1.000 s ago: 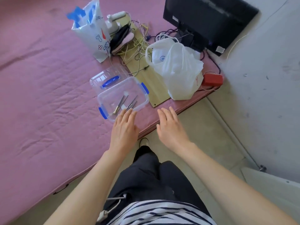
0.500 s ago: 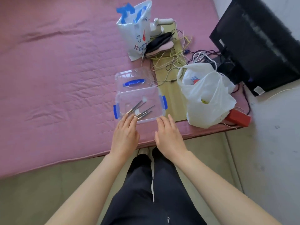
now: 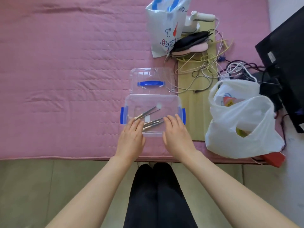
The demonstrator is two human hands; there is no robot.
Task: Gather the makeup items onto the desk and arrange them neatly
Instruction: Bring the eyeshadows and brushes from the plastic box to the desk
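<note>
A clear plastic box (image 3: 171,102) with blue side latches sits near the front edge of the pink quilted mattress (image 3: 65,71). Inside it lie several thin makeup brushes (image 3: 148,112) with dark handles. The box's clear lid (image 3: 151,81) with a blue handle lies flat just behind it. My left hand (image 3: 131,139) rests palm down over the box's near left corner, fingers apart, fingertips close to the brushes. My right hand (image 3: 176,135) lies palm down over the near right corner, also holding nothing.
A white and blue printed bag (image 3: 164,27) stands behind the lid. Dark and pink insoles (image 3: 190,45) and tangled cables (image 3: 207,66) lie on a wooden board (image 3: 194,112). A white plastic bag (image 3: 243,125), a black monitor (image 3: 286,63) and a red box (image 3: 274,158) crowd the right.
The view has swung so the box now sits straight ahead. Both hands have slid forward from the mattress edge onto the box's near rim, staying flat and empty.
</note>
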